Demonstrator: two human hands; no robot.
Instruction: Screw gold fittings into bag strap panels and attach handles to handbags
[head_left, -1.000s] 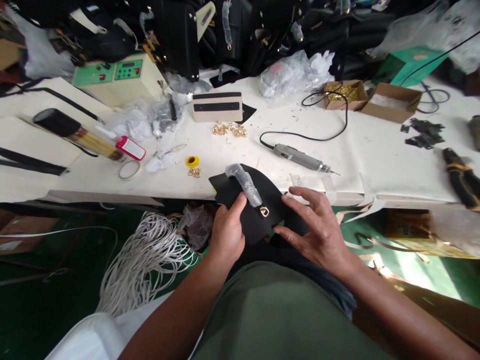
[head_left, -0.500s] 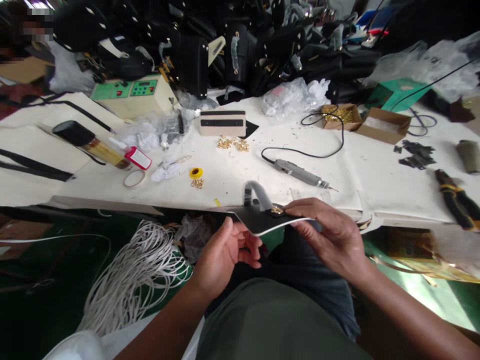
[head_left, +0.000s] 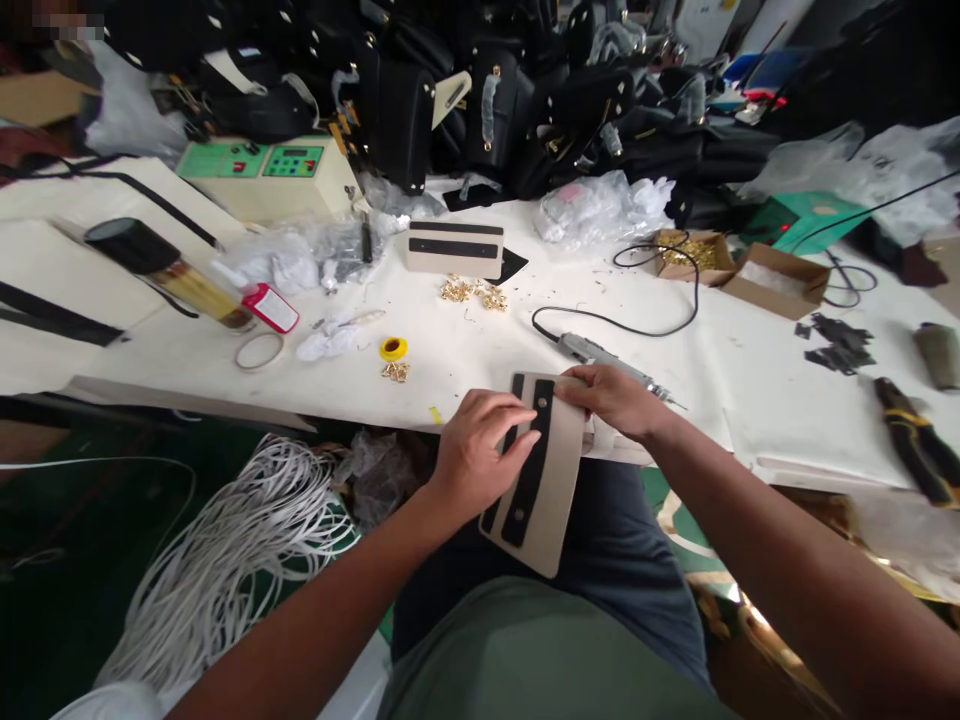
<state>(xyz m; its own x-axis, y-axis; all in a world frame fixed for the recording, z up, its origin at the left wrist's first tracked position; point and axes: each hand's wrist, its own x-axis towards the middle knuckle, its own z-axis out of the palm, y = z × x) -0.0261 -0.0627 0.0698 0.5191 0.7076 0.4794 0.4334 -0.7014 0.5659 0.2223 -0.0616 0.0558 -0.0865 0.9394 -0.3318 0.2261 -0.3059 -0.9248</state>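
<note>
1. We have the panel (head_left: 561,480) in our right hand (head_left: 611,395), pinched at its top edge, the thumb and forefinger drawn close together with the panel between them
2. Our left hand (head_left: 476,455) is half curled, a narrow gap between thumb and forefinger; those tips lie over or just above the strip (head_left: 534,465), and we cannot tell whether they touch
3. The panel hangs tilted below our right fingers, its lower end towards our lap; one stud (head_left: 542,402) sits just beside those fingers, the other (head_left: 518,514) below our left thumb
4. We judge it light and thin, fairly stiff but able to bend, the pale face perhaps a little slick and easily marked
5. The long edges look the best hold for us, fingertips flat and clear of the studs, with a second hand near the lower end to stop it swinging
6. Its far face is turned away from us, and so are any fingers behind it; our left fingers cover part of the other strip (head_left: 517,383)
7. Beyond our right fingers, the driver (head_left: 592,350) is partly covered by that hand; the gold fittings (head_left: 491,298) past our left fingers are too small to make out singly
</note>
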